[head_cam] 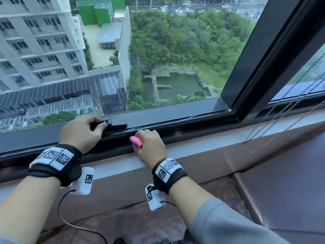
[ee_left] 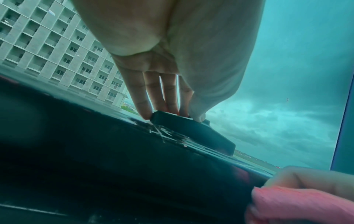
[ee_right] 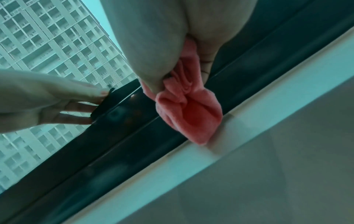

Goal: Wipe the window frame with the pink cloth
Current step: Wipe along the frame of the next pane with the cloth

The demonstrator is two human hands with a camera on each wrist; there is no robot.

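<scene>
Dark window frame point(head_cam: 175, 111) runs across mid-picture. Left hand point(head_cam: 82, 132) sits centre-left. Right hand point(head_cam: 151, 147) is just beside it at centre, fingers clamped round the bunched pink cloth point(head_cam: 136, 140), which lies against the frame's lower edge. Left fingers and thumb pinch the small black latch point(head_cam: 119, 122).

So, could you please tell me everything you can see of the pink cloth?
The pink cloth looks soft and fleecy, and it is bunched into folds rather than spread flat. The right hand grips it with fingers curled over its upper part, so the head view shows only a lobe beside the thumb. In the right wrist view its loose lower end hangs across the dark window frame, seemingly against it, down to the edge of the pale sill.
</scene>
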